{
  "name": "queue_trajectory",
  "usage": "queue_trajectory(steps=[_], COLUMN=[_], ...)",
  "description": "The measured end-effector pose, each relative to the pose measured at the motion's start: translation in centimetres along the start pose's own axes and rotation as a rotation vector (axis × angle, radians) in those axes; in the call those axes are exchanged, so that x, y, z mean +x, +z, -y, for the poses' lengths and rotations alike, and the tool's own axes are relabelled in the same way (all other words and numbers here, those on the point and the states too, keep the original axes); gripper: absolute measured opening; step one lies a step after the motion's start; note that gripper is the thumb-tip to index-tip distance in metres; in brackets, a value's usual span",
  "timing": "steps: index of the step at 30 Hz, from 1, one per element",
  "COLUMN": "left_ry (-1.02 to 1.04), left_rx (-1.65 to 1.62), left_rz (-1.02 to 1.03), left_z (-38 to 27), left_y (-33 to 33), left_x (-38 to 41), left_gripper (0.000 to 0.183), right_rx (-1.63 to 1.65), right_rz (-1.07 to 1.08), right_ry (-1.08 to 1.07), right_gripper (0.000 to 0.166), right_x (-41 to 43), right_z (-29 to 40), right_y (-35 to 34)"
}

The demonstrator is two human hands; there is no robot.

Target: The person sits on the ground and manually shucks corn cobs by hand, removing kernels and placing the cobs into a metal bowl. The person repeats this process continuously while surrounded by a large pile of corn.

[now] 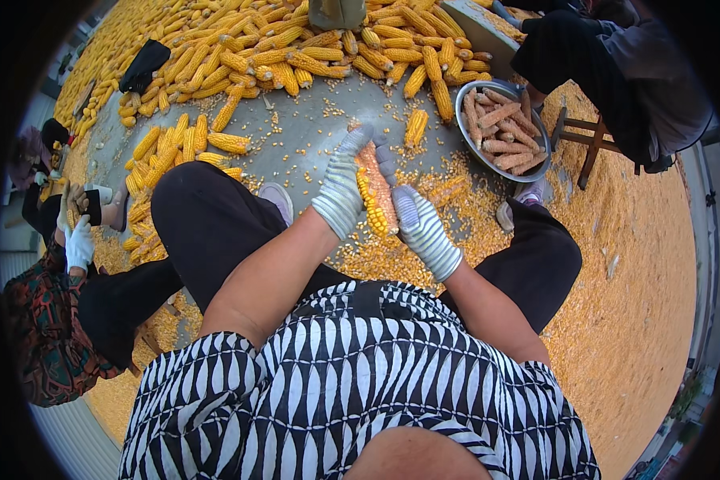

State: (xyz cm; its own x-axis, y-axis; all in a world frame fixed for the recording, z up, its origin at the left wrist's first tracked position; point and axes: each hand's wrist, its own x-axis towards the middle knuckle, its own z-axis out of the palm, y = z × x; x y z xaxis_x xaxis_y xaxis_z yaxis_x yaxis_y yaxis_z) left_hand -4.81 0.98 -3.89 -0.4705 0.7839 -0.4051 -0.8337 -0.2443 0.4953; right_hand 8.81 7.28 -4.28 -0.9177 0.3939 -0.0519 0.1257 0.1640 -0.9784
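Between my knees I hold a corn cob [377,186] that is mostly bare, with a strip of yellow kernels left along its left side. My left hand [347,183], in a striped knitted glove, grips the cob from the left and along its upper part. Wearing a matching glove, my right hand [423,225] closes on the cob's lower right side, near its end. Loose kernels [384,264] lie thick on the floor beneath both hands. A partly stripped cob [447,191] rests among them to the right.
A large heap of corn ears [228,54] spreads across the back. To the right, a metal basin [463,123] holds stripped cobs beside a wooden stool [594,135] with a seated person. Another person's gloved hands [78,231] work at left, near a smaller pile of ears [168,150].
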Motion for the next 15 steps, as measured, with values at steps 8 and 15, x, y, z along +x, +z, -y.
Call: queue_trajectory(steps=[8,15], left_ry=[0.05,0.032], left_rx=[0.028,0.035], left_rz=[-0.168,-0.349], left_z=[-0.1,0.3], left_y=[-0.1,0.6], left_x=[0.5,0.4], left_gripper=[0.041,0.039], right_rx=[0.116,-0.125], right_rz=[-0.028,0.081], right_ry=[0.125,0.106], right_gripper=[0.044,0.054], right_x=[0.6,0.4], right_z=[-0.5,-0.1], right_y=[-0.3,0.1])
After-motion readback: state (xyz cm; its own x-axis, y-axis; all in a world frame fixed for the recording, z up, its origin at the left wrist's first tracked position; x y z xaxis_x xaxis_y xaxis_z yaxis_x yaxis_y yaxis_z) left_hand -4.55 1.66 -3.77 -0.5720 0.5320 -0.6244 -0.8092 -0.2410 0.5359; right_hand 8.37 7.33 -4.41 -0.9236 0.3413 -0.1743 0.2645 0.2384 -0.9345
